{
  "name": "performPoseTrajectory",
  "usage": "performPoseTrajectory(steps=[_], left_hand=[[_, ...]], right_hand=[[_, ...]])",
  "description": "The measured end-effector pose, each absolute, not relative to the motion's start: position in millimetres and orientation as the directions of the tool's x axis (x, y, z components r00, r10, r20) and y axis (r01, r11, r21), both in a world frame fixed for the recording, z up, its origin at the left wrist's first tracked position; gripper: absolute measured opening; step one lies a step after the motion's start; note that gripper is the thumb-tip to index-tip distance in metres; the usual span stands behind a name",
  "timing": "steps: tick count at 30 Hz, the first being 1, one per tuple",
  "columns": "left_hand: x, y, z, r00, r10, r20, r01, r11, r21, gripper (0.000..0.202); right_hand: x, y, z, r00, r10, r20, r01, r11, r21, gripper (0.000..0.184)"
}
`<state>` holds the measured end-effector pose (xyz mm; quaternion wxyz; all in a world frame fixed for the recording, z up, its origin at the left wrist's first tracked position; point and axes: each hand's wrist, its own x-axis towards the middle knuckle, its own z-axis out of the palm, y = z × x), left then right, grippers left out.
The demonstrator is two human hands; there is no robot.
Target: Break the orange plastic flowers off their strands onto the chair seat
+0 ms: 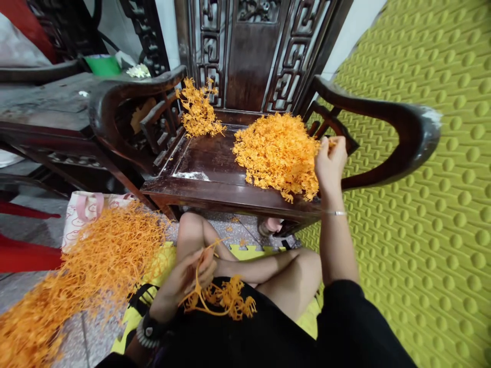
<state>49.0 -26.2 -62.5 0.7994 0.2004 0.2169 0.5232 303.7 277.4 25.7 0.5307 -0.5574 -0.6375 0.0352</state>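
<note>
My left hand [192, 273] is closed round an orange plastic sprig strip [220, 299] that lies across my lap. My right hand [329, 161] reaches up to the seat of a dark carved wooden chair [207, 174] and pinches a small orange piece at the right edge of a large pile of orange pieces [278, 153]. A smaller orange bunch [197, 112] leans at the back left of the seat. A big heap of long orange strips [88, 271] lies on the floor to my left.
A green bumpy foam mat [422, 204] covers the floor on the right. A white bag with pink handles [86, 209] stands behind the floor heap. A dark wooden table [46, 107] with a green bowl [103, 65] is at the left.
</note>
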Motion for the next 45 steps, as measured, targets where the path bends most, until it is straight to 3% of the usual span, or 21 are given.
performPoseTrajectory(steps=[2,6,13,20,23,25,28,31,35,39,42,45], left_hand=[[49,-23,-62,0.353,0.932,-0.078,-0.805,0.345,0.483,0.043],[46,-19,-56,0.28,0.958,-0.069,-0.858,0.282,0.429,0.05],[38,-8,-51,0.044,0.994,-0.096,-0.924,0.077,0.376,0.048],[38,3,-33,-0.032,0.991,-0.131,-0.956,0.008,0.293,0.025],[40,7,-30,-0.063,0.986,-0.151,-0.943,-0.009,0.331,0.011],[40,8,-32,-0.098,0.98,-0.171,-0.925,-0.026,0.38,0.004],[39,7,-37,-0.083,0.979,-0.188,-0.909,0.003,0.418,0.025],[37,5,-41,-0.039,0.989,-0.14,-0.908,0.023,0.419,0.039],[34,1,-42,0.047,0.999,0.012,-0.892,0.036,0.451,0.044],[30,-2,-42,0.116,0.987,0.113,-0.881,0.05,0.47,0.049],[27,-3,-43,0.153,0.979,0.133,-0.879,0.074,0.471,0.05],[25,-2,-41,0.168,0.974,0.151,-0.88,0.079,0.468,0.049]], right_hand=[[302,303,34,0.188,0.745,0.64,0.824,0.235,-0.515,0.012],[296,329,34,0.225,0.776,0.589,0.91,0.05,-0.412,0.024],[305,346,14,-0.042,0.758,0.65,0.93,0.267,-0.252,0.017],[298,356,15,-0.022,0.801,0.598,0.976,0.147,-0.16,0.032],[297,346,24,0.004,0.834,0.552,0.98,0.107,-0.169,0.021],[298,341,31,0.04,0.858,0.512,0.978,0.072,-0.198,0.026],[300,343,42,0.049,0.823,0.566,0.975,0.083,-0.205,0.029],[301,349,49,-0.006,0.822,0.57,0.993,0.072,-0.094,0.026],[302,349,54,-0.027,0.89,0.455,0.999,0.037,-0.014,0.031],[304,340,53,-0.012,0.881,0.474,0.999,0.028,-0.028,0.036],[307,336,53,-0.067,0.867,0.494,0.997,0.073,0.008,0.044],[306,329,58,-0.07,0.827,0.557,0.994,0.105,-0.03,0.043]])
